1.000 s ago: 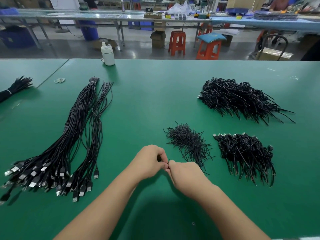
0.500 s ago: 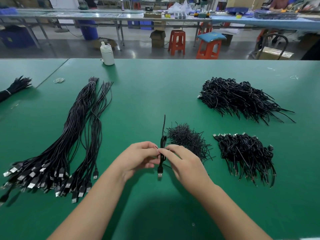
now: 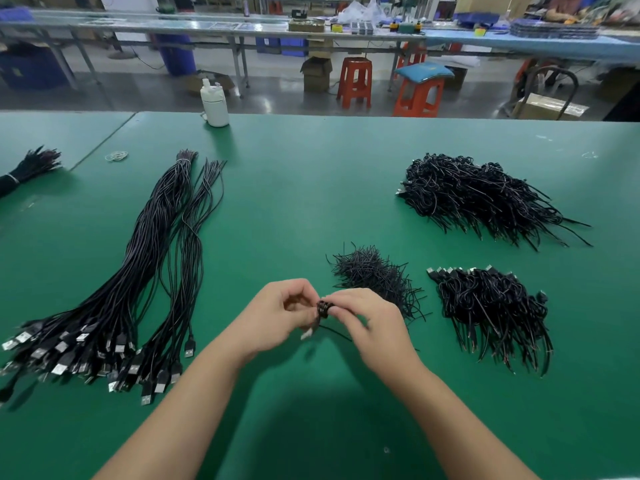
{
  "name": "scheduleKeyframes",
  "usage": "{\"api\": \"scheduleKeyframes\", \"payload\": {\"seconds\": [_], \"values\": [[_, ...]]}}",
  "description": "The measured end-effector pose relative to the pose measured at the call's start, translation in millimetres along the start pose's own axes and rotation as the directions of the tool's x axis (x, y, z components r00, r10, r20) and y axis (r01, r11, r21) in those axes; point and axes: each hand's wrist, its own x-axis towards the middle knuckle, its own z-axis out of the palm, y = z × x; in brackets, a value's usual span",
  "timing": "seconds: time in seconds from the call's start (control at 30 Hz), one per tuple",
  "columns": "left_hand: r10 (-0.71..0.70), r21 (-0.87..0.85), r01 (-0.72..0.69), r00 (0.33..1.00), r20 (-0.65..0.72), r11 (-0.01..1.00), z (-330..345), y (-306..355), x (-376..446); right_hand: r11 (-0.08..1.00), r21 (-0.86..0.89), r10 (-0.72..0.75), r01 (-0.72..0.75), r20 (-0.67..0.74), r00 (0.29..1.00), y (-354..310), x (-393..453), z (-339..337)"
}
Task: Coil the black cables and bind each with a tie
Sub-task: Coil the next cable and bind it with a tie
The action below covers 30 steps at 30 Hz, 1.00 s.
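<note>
Green tabletop [image 3: 311,188] carries all items. Largest: a long bundle of straight black USB cables [image 3: 138,271] on the left side, plug ends fanned toward the near edge, far ends gathered with a pale band. At far right, a large heap of coiled cables [image 3: 474,195]; nearer on the right, a smaller heap of coiled cables [image 3: 491,310] with plugs showing along its far edge. Between the two hands' area and that smaller heap lies a pile of short black ties [image 3: 374,275]. A white bottle [image 3: 214,105] stands at the far edge of the tabletop. A partial cable bundle [image 3: 27,168] lies at far left; a few pale rubber bands [image 3: 116,155] lie near it.

Left hand [image 3: 277,317] and right hand [image 3: 370,323] meet above the tabletop, near centre. A small coiled cable [image 3: 323,309] sits between the two grips, pinched by the fingertips of both hands, fingers curled on it. A thin black strand trails from the coil beneath the right hand; whether it is tie or cable end cannot be told. A pale plug tip shows just below the left fingers.
</note>
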Motion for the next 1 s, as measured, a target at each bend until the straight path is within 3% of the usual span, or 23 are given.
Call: {"api": "scheduleKeyframes", "payload": {"seconds": [0.2,0.3,0.43,0.57,0.7,0.87,1.0], "values": [[0.144,0.277,-0.102,0.98,-0.137,0.955,9,-3,1,0.965,0.117,0.234,-0.235,0.022,0.972,1,3,-1],[0.151,0.193,-0.121,0.977,-0.148,0.974,13,-4,1,0.927,0.184,0.327,-0.328,0.035,0.944,0,5,-1],[0.107,-0.002,-0.109,0.981,-0.159,0.994,20,-6,-1,0.793,0.421,0.445,-0.441,0.096,0.89,-4,9,0],[-0.022,-0.291,-0.019,0.99,-0.136,0.957,24,-7,-5,0.79,0.469,0.37,-0.395,0.149,0.917,-7,9,-2],[-0.149,-0.582,0.091,0.987,-0.052,0.808,22,-5,-5,0.863,0.383,0.268,-0.328,0.203,0.942,-6,7,-7],[-0.185,-0.591,0.172,0.982,0.038,0.788,18,0,-9,0.966,0.191,0.134,-0.176,0.214,0.968,-4,0,-13],[-0.209,-0.57,0.183,0.978,0.021,0.801,19,3,-11,0.998,0.053,0.014,-0.023,0.158,0.987,-6,-2,-13]]}}
